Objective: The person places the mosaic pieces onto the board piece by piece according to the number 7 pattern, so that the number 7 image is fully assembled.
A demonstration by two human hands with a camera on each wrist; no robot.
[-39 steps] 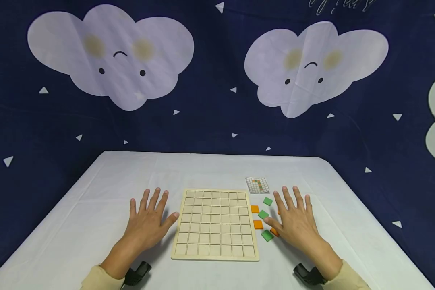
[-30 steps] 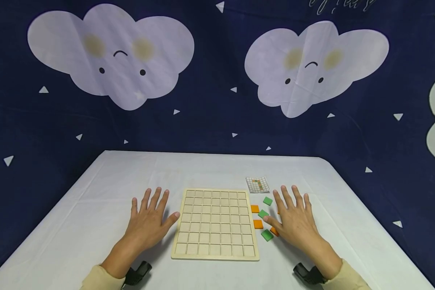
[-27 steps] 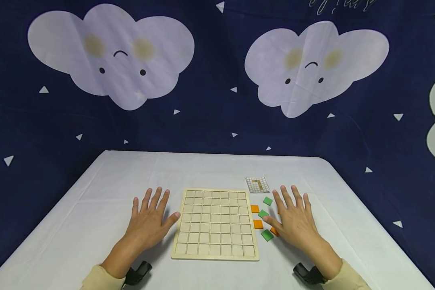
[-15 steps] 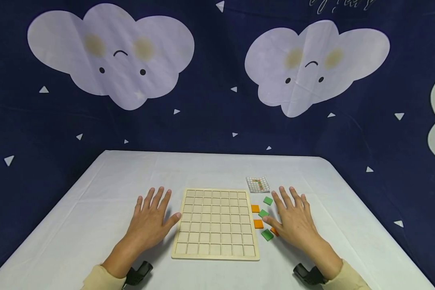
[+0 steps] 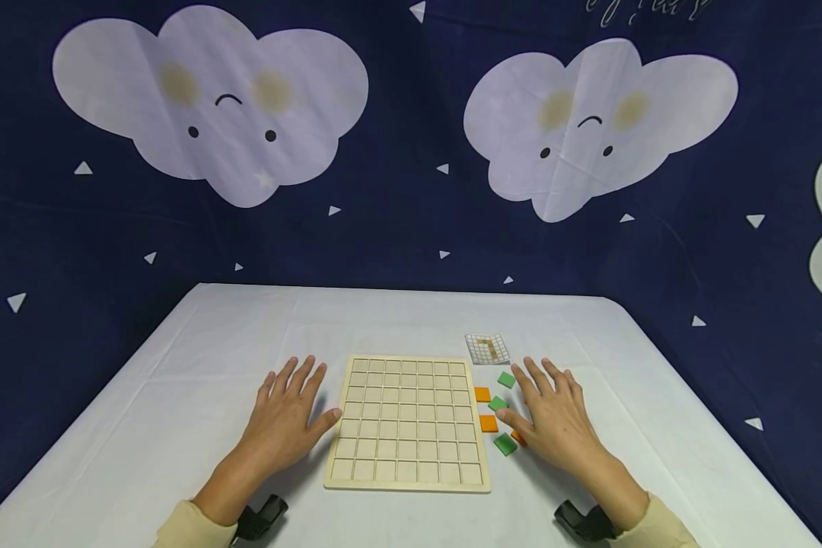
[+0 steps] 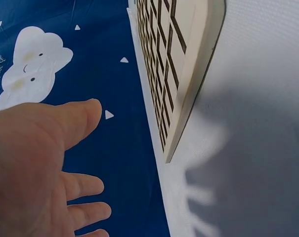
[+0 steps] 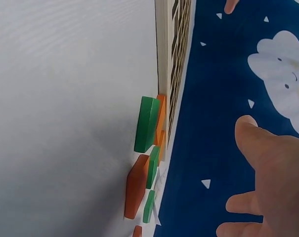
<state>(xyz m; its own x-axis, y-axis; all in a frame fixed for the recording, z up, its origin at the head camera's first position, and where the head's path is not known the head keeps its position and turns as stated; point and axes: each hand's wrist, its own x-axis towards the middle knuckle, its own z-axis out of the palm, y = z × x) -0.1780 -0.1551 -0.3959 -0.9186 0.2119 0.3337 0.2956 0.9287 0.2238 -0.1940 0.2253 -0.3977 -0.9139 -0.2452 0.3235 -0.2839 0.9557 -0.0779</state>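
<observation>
The board (image 5: pixel 407 430) is pale cream, ruled with a square grid that reads dark brown from the left wrist. At its three o'clock lie green tiles (image 5: pixel 505 444) and orange tiles (image 5: pixel 489 423); at two, a whitish card (image 5: pixel 488 350) carries a grey grid with green and orange squares (the tiles' colours). The tablecloth (image 5: pixel 383 316) is white. At twelve, the backdrop (image 5: pixel 404 114) is navy with white triangles (image 5: pixel 84 168) and pale lilac, yellow-cheeked clouds (image 5: pixel 226 72); at eight and four, the sleeves (image 5: pixel 195 525) are beige, the wrist cameras (image 5: pixel 262 517) black

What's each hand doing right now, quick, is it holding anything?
Left hand: open, holding nothing, beside the wooden grid board.
Right hand: open, holding nothing, near the green tiles.
</observation>
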